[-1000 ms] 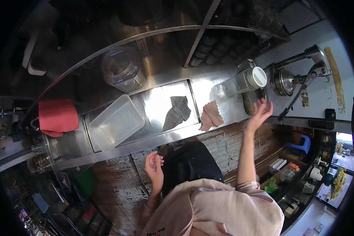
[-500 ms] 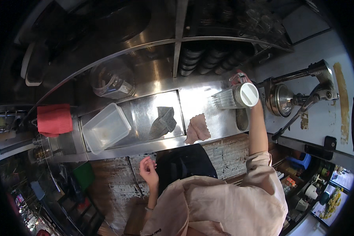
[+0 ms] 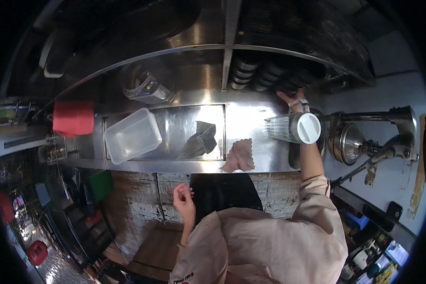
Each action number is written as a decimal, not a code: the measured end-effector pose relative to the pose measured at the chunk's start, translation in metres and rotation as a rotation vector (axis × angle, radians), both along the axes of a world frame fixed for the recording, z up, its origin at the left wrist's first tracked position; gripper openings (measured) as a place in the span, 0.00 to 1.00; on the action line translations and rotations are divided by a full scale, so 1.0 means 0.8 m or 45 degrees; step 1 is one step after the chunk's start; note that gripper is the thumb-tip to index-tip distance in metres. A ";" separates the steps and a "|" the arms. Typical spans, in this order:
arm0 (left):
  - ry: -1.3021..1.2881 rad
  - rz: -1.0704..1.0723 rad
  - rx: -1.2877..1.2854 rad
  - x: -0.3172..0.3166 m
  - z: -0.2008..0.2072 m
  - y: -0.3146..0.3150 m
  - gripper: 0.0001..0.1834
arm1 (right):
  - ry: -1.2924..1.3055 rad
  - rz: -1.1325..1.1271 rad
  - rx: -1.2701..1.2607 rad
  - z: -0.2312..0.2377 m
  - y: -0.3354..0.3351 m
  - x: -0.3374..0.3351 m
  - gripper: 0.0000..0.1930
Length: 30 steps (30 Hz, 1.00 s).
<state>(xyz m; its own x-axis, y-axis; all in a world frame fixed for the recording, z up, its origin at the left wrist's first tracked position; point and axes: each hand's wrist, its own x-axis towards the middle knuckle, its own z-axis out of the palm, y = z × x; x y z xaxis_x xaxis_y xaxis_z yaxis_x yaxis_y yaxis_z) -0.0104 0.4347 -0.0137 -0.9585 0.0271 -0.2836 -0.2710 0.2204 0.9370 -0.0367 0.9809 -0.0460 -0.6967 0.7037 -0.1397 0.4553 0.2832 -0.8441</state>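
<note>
My right hand (image 3: pixel 295 98) reaches to the back of the steel counter, at the foot of stacked dark cups (image 3: pixel 268 78). Its thumb and fingers are spread apart, and the fingertips fade into shadow by the stacks. A ribbed clear jar with a white lid (image 3: pixel 296 128) stands in front of that wrist and hides part of the arm. Below the counter's front edge, my left hand (image 3: pixel 183 199) hangs with loosely curled fingers and holds nothing. Nearest to it on the counter are a dark grey cloth (image 3: pixel 199 141) and a pinkish cloth (image 3: pixel 239 155).
A clear plastic tub (image 3: pixel 134 137) lies on the left of the counter, beside a red cloth (image 3: pixel 73 118). Behind it stands a large clear container (image 3: pixel 146 87). A metal lever press (image 3: pixel 348 142) occupies the right side. A steel shelf edge (image 3: pixel 184 48) runs above the counter.
My right hand has come further into view beyond the jar, its thumb now spread toward the dark stacks. My left hand stays below the counter edge. The whole view has shifted slightly.
</note>
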 end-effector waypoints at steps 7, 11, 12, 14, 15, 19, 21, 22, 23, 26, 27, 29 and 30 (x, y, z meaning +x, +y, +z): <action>-0.045 0.038 -0.026 0.003 -0.004 0.006 0.11 | 0.032 0.027 -0.015 -0.036 0.023 0.018 0.38; 0.003 0.072 -0.009 0.005 -0.005 0.001 0.11 | 0.537 -0.115 -0.417 -0.041 0.010 0.077 0.33; 0.015 0.093 0.008 0.005 -0.005 -0.002 0.11 | 0.709 -0.123 -0.577 -0.038 0.001 0.094 0.32; 0.045 0.109 0.007 0.005 -0.007 -0.007 0.11 | 0.869 -0.234 -0.847 -0.027 -0.024 0.125 0.30; 0.048 0.123 0.001 0.005 -0.009 -0.010 0.10 | 0.756 -0.428 -0.826 -0.019 -0.047 0.149 0.27; -0.051 0.102 -0.018 0.002 -0.018 -0.031 0.05 | 0.638 -0.811 -0.804 -0.004 -0.133 0.212 0.22; -0.142 0.145 0.086 0.002 -0.022 -0.049 0.06 | 0.606 -0.844 -0.679 -0.010 -0.190 0.234 0.17; -0.180 0.166 0.144 0.003 -0.023 -0.061 0.06 | 0.519 -0.932 -0.587 -0.016 -0.222 0.234 0.13; -0.189 0.121 0.083 0.004 -0.025 -0.076 0.06 | 0.494 -0.691 -0.407 -0.022 -0.255 0.229 0.10; -0.172 0.239 0.041 0.015 -0.031 -0.128 0.06 | 0.373 -0.455 -0.256 -0.031 -0.382 0.169 0.09; -0.111 0.343 0.137 0.020 -0.035 -0.149 0.08 | 0.345 -0.331 -0.326 -0.026 -0.425 0.139 0.10; -0.158 0.479 0.210 0.029 -0.046 -0.202 0.12 | 0.327 -0.075 -0.514 -0.017 -0.516 0.065 0.11; -0.110 0.544 0.248 0.034 -0.054 -0.233 0.13 | 0.386 0.114 -0.642 -0.012 -0.565 0.027 0.11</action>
